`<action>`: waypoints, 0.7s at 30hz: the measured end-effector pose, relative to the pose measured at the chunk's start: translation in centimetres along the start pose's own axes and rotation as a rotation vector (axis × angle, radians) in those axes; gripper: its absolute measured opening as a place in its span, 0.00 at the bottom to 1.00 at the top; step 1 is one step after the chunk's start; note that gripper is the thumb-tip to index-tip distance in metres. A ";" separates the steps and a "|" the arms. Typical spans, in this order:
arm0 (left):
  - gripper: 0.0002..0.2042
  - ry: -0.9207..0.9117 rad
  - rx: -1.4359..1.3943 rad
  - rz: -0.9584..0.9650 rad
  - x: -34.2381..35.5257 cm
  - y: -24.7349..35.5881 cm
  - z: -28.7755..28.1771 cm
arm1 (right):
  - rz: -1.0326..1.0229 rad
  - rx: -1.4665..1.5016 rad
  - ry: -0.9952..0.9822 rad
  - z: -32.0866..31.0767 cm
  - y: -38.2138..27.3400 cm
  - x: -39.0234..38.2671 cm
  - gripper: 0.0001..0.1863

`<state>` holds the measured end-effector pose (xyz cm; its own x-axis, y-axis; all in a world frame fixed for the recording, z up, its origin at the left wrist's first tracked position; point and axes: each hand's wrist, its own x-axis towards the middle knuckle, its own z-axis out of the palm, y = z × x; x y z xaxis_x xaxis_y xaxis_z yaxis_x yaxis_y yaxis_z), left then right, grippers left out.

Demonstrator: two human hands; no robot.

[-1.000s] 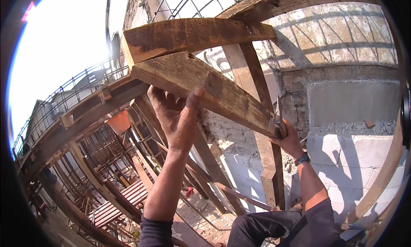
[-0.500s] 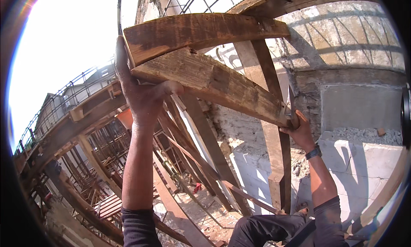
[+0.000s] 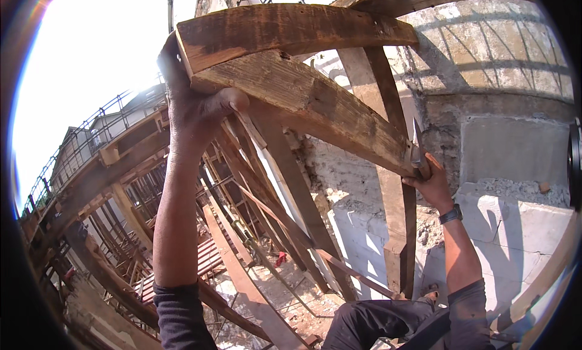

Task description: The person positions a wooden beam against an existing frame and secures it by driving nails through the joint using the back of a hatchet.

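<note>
My left hand (image 3: 191, 104) cups the near end of two wooden beams, thumb spread under the lower one; its fingertips are partly hidden. The upper beam (image 3: 285, 30) is dark brown and curved. Beneath it the lower beam (image 3: 315, 104), paler and rough-grained, slants down to the right. At this beam's far end, my right hand (image 3: 430, 183), with a dark watch on the wrist, is closed around a pointed metal tool (image 3: 416, 145) whose exact kind I cannot make out. That hand is against the beam end.
An upright timber post (image 3: 397, 228) stands behind the beams. To the right are a masonry wall (image 3: 497, 53) and pale blocks (image 3: 515, 241). Scaffolding and timber framing (image 3: 115, 168) fill the left. Slanting planks (image 3: 248, 289) and rubble lie below, near my bent leg.
The beams sit slightly higher and farther right in view. My left hand has shifted a little left against their end. More of the tool's metal point shows above my right hand.
</note>
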<state>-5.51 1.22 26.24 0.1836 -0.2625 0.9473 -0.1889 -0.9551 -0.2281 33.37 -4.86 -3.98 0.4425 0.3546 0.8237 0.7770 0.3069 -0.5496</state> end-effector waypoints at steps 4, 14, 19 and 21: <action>0.61 -0.012 0.081 0.010 0.1 0.3 0.1 | 0.012 0.015 -0.019 -0.2 -1.0 -0.1 0.42; 0.59 -0.041 -0.079 -0.225 -0.3 0.8 -0.2 | -0.025 -0.046 -0.032 -0.4 -0.1 0.1 0.41; 0.57 -0.038 -0.063 -0.337 -0.8 -0.6 -1.5 | 0.019 -0.013 -0.073 -0.7 -1.2 0.5 0.42; 0.56 -0.079 -0.051 -0.347 -0.6 -1.5 -1.9 | 0.035 -0.017 -0.079 -0.7 -1.4 0.6 0.42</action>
<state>-7.23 3.05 26.43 0.3185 0.0647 0.9457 -0.1497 -0.9817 0.1176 32.84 -5.68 -2.63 0.4330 0.4337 0.7902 0.7695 0.2788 -0.5746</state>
